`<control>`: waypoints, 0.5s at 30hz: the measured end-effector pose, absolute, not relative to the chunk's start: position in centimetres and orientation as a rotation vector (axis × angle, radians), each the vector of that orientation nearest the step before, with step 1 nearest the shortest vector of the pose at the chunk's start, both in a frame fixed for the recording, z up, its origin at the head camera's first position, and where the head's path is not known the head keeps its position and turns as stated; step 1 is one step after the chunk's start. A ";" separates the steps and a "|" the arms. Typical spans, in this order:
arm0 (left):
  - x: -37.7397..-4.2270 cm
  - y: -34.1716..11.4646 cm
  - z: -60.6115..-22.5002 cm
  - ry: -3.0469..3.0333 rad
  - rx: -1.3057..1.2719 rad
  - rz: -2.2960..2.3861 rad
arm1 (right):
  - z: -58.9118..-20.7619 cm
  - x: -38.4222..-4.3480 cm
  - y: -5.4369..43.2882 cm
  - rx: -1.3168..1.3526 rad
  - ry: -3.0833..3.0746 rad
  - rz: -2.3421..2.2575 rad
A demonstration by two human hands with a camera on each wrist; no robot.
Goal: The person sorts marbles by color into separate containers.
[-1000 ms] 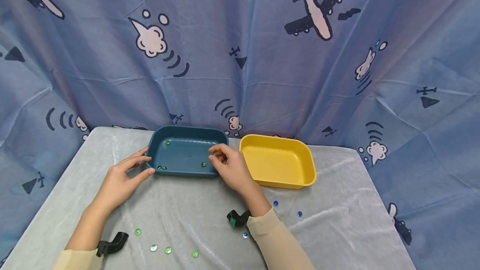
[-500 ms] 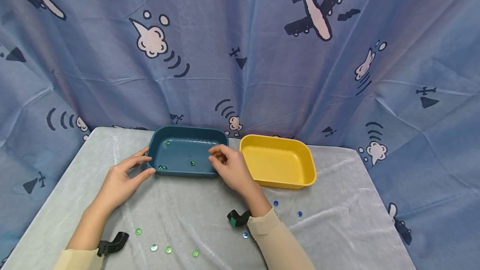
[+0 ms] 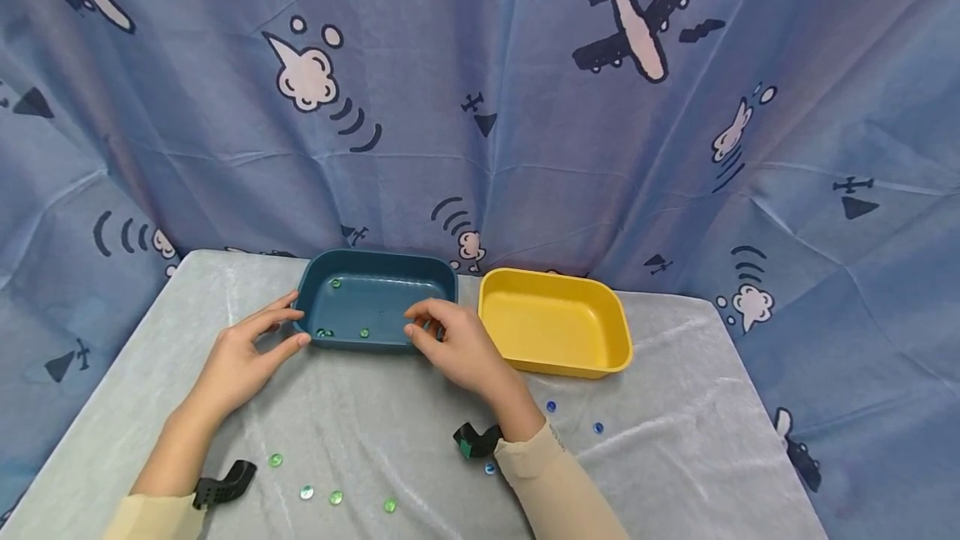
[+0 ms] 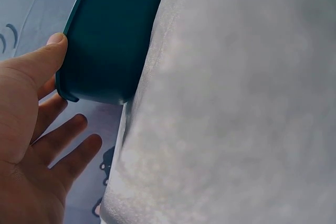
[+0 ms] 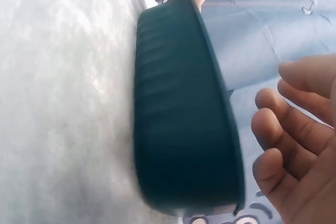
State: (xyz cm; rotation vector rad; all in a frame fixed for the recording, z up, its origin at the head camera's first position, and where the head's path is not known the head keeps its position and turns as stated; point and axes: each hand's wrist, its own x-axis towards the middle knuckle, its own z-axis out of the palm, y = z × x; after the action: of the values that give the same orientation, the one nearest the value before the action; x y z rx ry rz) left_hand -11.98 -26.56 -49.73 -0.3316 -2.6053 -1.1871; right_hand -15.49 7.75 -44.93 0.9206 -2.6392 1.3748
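Observation:
A teal plastic bin [image 3: 375, 265] stands at the back of the table with green glass gems inside. One gem [image 3: 364, 332] lies near its front wall, another gem [image 3: 336, 283] toward the back left, and a small cluster [image 3: 324, 332] in the front left corner. My left hand [image 3: 243, 361] holds the bin's left corner, its thumb [image 4: 55, 40] on the rim and the lower fingers spread below. Over the bin's right front part hovers my right hand [image 3: 461, 348], fingers loosely bent and thumb apart from them, with no object showing between them.
To the right stands a yellow bin [image 3: 555, 319]. In front lie several loose green gems [image 3: 336, 497] and, right of my right wrist, blue gems [image 3: 597, 427]. A printed blue curtain [image 3: 412, 107] hangs right behind the table [image 3: 697, 407].
A green gem inside the teal bin has travelled left, away from my right hand. The right hand has shifted slightly left over the bin. My left hand has stayed put.

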 end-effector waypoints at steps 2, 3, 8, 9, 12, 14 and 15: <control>-12.0 -26.6 -49.7 -2.604 -0.332 -1.185 | -44.6 -15.1 7.7 0.955 -2.662 1.355; -12.0 -26.6 -49.7 -2.604 -0.332 -1.183 | -44.4 -15.0 7.7 0.976 -2.671 1.347; -11.9 -26.7 -49.8 -2.612 -0.331 -1.184 | -43.6 -14.0 7.8 1.070 -2.705 1.302; -11.9 -26.7 -49.8 -2.614 -0.329 -1.187 | -43.5 -13.8 7.8 1.089 -2.707 1.296; -11.9 -26.7 -49.8 -2.615 -0.326 -1.192 | -43.1 -13.0 7.9 1.127 -2.711 1.278; -11.9 -26.7 -49.8 -2.612 -0.329 -1.195 | -43.0 -12.5 8.1 1.145 -2.718 1.277; -12.0 -26.7 -49.8 -2.611 -0.331 -1.195 | -43.1 -12.2 8.1 1.152 -2.724 1.276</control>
State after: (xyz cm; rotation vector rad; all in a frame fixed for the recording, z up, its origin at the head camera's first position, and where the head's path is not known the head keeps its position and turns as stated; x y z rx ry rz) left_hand -11.98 -26.66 -49.82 -0.3311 -2.6112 -1.1954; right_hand -12.16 8.14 -43.07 1.1518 -2.7244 1.2756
